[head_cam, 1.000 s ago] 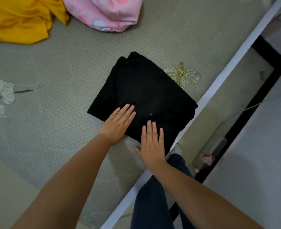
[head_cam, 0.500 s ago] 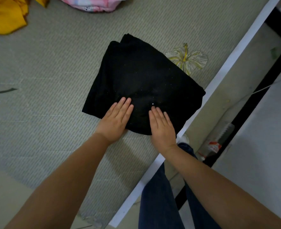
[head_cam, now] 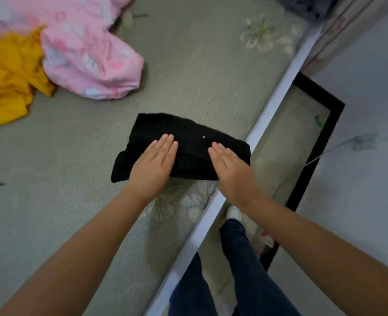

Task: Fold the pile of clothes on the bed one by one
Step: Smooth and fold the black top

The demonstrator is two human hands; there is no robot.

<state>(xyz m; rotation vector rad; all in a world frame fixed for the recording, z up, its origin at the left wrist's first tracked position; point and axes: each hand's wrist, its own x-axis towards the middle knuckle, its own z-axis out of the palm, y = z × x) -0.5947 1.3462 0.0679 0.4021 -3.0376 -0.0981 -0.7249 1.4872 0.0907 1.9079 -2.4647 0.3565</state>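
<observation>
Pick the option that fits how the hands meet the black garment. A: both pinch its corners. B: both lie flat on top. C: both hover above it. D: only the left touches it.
B: the left hand and right hand lie with straight fingers on the folded black garment.

White bed-frame edge (head_cam: 277, 103) ran diagonally, 1 to 7 o'clock. Grey floor (head_cam: 359, 201) lay at 3 o'clock. Black-bordered mat (head_cam: 320, 142) lay beside frame. White shoe (head_cam: 234, 212) and dark jeans (head_cam: 245, 265) stood at 5 o'clock.
</observation>
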